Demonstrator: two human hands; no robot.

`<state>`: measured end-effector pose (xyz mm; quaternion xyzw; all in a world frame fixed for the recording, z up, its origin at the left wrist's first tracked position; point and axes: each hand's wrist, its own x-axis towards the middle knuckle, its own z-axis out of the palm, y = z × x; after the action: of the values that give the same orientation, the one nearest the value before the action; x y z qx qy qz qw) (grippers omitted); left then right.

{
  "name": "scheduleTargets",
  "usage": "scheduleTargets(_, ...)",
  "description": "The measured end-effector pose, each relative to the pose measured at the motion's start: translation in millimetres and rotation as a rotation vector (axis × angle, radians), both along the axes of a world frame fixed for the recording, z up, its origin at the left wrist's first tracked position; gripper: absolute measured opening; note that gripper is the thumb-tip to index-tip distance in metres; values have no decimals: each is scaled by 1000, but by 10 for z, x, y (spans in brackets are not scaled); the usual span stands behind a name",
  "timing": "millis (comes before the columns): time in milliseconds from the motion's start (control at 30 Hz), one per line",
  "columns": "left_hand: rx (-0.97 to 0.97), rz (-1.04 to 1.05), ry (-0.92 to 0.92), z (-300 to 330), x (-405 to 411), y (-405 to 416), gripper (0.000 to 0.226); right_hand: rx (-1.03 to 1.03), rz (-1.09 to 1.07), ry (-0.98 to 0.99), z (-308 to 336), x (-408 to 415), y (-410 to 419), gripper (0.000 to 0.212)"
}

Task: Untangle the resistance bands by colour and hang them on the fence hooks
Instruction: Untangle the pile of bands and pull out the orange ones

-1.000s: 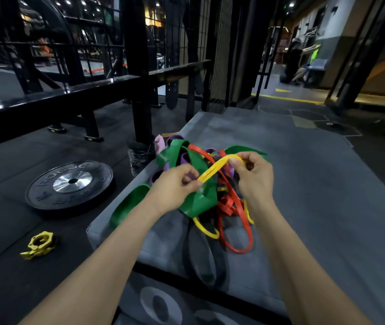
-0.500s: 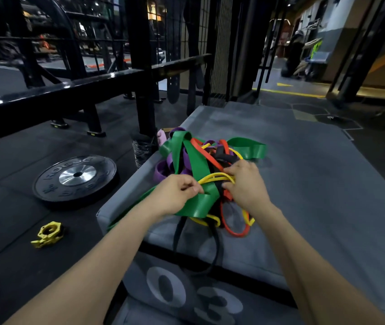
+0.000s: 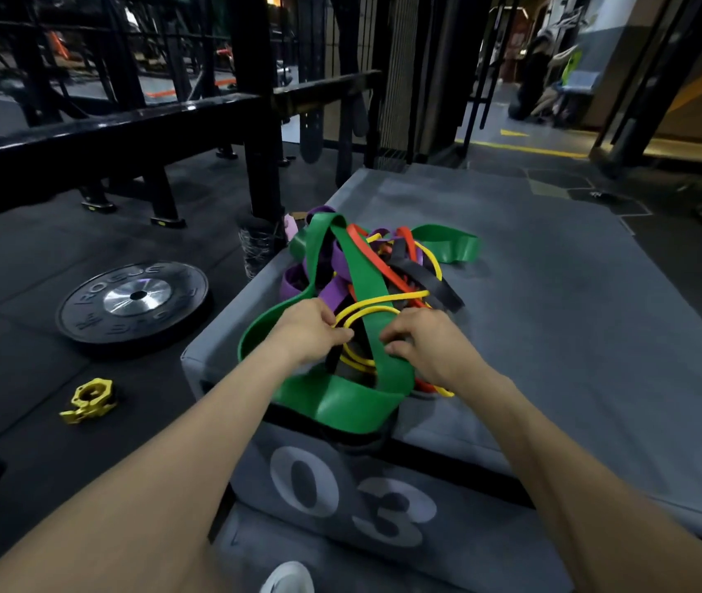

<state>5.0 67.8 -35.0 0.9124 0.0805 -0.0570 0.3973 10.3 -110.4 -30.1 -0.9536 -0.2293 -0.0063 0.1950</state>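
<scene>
Resistance bands (image 3: 366,293) are lying limp, stretchy and snag-prone; both hands, left (image 3: 310,331) and right (image 3: 422,344), are pinching the thin yellow band (image 3: 366,312), probably best drawn out by its free loop.

Open grey padding on the box top (image 3: 576,318) is being left free from one to four o'clock of the band pile (image 3: 366,293), so passage there is being allowed. At the centre, the way is being blocked by the tangle itself, with the wide green band (image 3: 336,400) being draped over the near edge at six o'clock. At eleven o'clock the black rack post (image 3: 255,122) and rail (image 3: 105,130) are being met just beyond the box corner. At nine o'clock, floor space is being taken by the weight plate (image 3: 133,301); at eight o'clock, by the yellow collar (image 3: 90,400).
</scene>
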Motion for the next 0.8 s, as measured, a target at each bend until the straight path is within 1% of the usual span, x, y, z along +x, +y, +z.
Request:
scheduleTargets(100, 112, 9, -25, -46, 14, -53, 34, 26, -3, -5, -7, 14, 19, 24)
scheduleTargets(267, 135, 61, -28, -112, 85, -89, 54, 72, -14, -41, -4, 63, 77, 24)
scheduleTargets(367, 221, 58, -57, -133, 113, -82, 53, 84, 12, -56, 0, 80, 139, 23)
scheduleTargets(433, 195, 50, -37, -153, 127, -79, 48, 103, 15, -52, 5, 89, 168, 23)
scheduleTargets(567, 32, 122, 3, -199, 159, -97, 45, 129, 8, -48, 8, 120, 182, 23)
scheduleTargets(633, -34, 166, 30, -223, 177, -96, 34, 133, 11, -44, 2, 124, 177, 23)
scheduleTargets(700, -25, 196, 51, -225, 181, -104, 29, 129, 17, -39, -2, 124, 176, 23)
scheduleTargets(767, -13, 214, 49, -223, 188, -106, 30, 112, 29, -28, -3, 127, 183, 25)
scheduleTargets(800, -20, 222, 32, -222, 190, -108, 27, 96, 40, -9, -6, 128, 187, 26)
